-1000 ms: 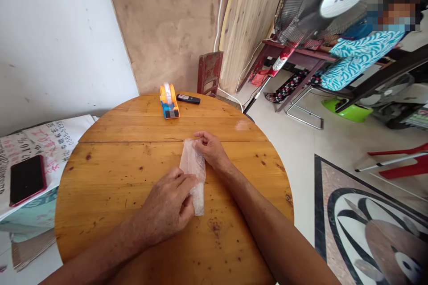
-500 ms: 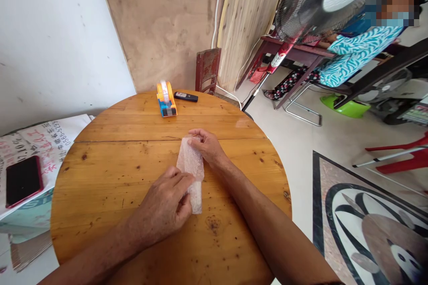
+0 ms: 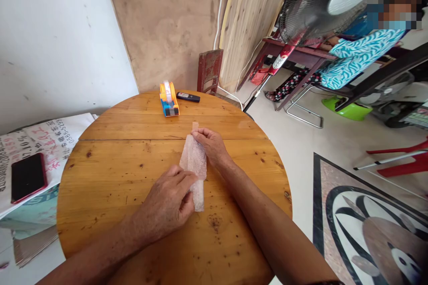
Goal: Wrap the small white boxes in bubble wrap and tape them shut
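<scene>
A long wrapped bundle of bubble wrap [image 3: 195, 164] lies on the round wooden table [image 3: 133, 160]. My left hand [image 3: 167, 202] grips its near end with curled fingers. My right hand [image 3: 209, 142] pinches the far end, where a small tan piece, perhaps tape [image 3: 195, 125], sticks out past the fingertips. An orange and blue tape dispenser [image 3: 169, 99] stands near the far edge of the table, with a small black remote-like device [image 3: 188, 97] just right of it.
A black phone in a red case [image 3: 27, 177] rests on printed paper [image 3: 50, 138] at the left. A red chair [image 3: 209, 70] stands behind the table. A large fan [image 3: 334, 0] and a seated person [image 3: 357, 53] are at the right.
My right hand has slid to the far tip of the bundle, and a small tan piece now shows beyond its fingers. My left hand has stayed in place.
</scene>
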The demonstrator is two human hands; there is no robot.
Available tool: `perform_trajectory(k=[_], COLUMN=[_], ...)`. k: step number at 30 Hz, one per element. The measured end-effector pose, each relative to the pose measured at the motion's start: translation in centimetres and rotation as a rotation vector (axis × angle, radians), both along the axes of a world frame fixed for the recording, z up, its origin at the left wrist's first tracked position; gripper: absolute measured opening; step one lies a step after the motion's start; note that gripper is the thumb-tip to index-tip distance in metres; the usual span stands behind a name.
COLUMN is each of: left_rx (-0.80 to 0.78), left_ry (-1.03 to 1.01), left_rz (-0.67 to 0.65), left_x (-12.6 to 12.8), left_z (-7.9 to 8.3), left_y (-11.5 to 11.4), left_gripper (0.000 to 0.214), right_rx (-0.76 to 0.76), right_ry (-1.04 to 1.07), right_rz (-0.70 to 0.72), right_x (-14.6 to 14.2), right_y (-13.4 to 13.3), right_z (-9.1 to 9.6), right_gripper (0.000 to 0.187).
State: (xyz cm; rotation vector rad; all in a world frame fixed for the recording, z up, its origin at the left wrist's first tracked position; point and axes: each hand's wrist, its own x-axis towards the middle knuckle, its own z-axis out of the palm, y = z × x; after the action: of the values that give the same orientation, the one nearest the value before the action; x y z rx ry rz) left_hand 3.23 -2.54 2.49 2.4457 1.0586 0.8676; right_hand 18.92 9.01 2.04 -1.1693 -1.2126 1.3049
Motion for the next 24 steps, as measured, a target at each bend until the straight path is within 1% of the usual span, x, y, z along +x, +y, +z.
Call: perform_trajectory(k=[3,9,12,15,19,21,24], left_rx=[0.007,0.020,0.079,0.117,0.142,0.126,0.072], left_ry=[-0.010,0.025,0.061,0.093,0.141,0.129,0.032], left_rz=[0.001,0.035,0.097,0.199,0.364,0.408,0.452], left_x=[0.0,-0.2,-0.3,-0.3,-0.1,0.0,-0.1], left_z=[-0.1,-0.2,-0.2,0.1,0.3,0.1,-0.4], left_y=[0.0,0.2,0.1,-0.2,-0.8,-0.9,-1.0], left_gripper=[0.032,0.034,0.031,0.023,0.008,0.010,0.020], right_rx=[0.058,0.178,0.241,0.300,0.314,0.302,0.324], right_ry=[-0.016,-0.101,-0.173,-0.228,-0.216,-0.184,-0.181], right_rz=[0.003,0.069,0.089,0.098,0.076,0.053,0.014], right_x=[0.0,-0.6,-0.7,-0.7,-0.4,-0.4,-0.4], right_y=[-0.4,-2.6,-4.1,-5.6,-7.8,-9.1,-11.2], right_z=[0.7,3.3,4.6,5.4,5.5,5.1,4.2], right_gripper=[0.024,0.020,0.017,0.017,0.017,0.016,0.014])
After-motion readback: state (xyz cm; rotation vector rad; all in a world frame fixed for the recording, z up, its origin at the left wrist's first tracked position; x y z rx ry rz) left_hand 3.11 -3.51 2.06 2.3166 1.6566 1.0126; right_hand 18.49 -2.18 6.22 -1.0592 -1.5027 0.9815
